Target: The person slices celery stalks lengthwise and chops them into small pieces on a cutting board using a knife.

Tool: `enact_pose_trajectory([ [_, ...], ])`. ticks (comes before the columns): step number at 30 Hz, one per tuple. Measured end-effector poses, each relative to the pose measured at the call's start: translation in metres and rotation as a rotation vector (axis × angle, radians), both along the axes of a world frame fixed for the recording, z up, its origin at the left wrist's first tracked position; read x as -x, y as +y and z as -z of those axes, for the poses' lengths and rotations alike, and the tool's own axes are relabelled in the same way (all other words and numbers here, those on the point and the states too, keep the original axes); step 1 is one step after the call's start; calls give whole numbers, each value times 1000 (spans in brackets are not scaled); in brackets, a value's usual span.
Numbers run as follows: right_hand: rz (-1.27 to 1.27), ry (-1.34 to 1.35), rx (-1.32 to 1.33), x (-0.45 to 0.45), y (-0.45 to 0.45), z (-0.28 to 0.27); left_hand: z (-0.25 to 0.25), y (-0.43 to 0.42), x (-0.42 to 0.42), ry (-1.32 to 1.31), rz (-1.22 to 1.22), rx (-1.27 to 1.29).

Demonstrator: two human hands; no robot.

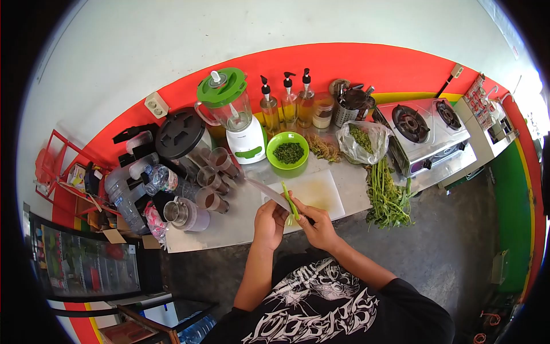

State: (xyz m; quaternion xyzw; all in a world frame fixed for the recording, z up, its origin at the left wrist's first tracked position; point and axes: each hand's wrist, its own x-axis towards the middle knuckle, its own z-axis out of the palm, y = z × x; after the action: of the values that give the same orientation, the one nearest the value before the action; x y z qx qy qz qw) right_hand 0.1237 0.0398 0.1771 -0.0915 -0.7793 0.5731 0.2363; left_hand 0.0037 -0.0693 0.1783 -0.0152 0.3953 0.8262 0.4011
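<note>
My right hand (319, 228) is closed on a knife, and a bit of its dark handle shows between the fingers. The knife's blade (268, 192) points up and left, passing in front of my left hand (269, 225). A thin green vegetable stalk (288, 197) with a pale lower end crosses the blade between both hands. My left fingers curl at the stalk's lower part, though the blade partly hides their grip. Below the hands lies a white cutting board (323, 192). Behind it a green bowl (288, 139) holds chopped dark green pieces.
A blender (243, 135), oil pump bottles (289, 109) and a utensil holder (345, 114) line the wall. Leafy greens (387, 195) hang over the counter's front edge, below a plastic bag (366, 150). A gas stove (427, 135) stands right; dark-filled cups (212, 200) and a jar (189, 215) stand left.
</note>
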Motion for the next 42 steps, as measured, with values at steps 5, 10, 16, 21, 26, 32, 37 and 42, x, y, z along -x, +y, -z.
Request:
enact_pose_trajectory([
  [5, 97, -108, -174, 7, 3, 9, 24, -7, 0, 151, 67, 92],
  [10, 97, -161, -284, 7, 4, 19, 23, -8, -6, 696, 96, 574],
  [16, 186, -246, -376, 6, 4, 21, 17, -8, -13, 866, 66, 739],
  [21, 384, -217, -353, 21, 31, 34, 27, -12, -18, 899, 106, 747],
  [26, 477, -151, -212, 28, 61, 21, 48, -12, -17, 721, 124, 671],
  [32, 293, -333, 144, 16, 40, 46, 63, 1, -14, 532, 59, 584],
  [37, 117, -314, 500, 13, 31, 62, 65, 7, -21, 537, 218, 591],
  [42, 163, -299, 454, 10, 35, 59, 67, 15, -24, 541, 207, 547],
])
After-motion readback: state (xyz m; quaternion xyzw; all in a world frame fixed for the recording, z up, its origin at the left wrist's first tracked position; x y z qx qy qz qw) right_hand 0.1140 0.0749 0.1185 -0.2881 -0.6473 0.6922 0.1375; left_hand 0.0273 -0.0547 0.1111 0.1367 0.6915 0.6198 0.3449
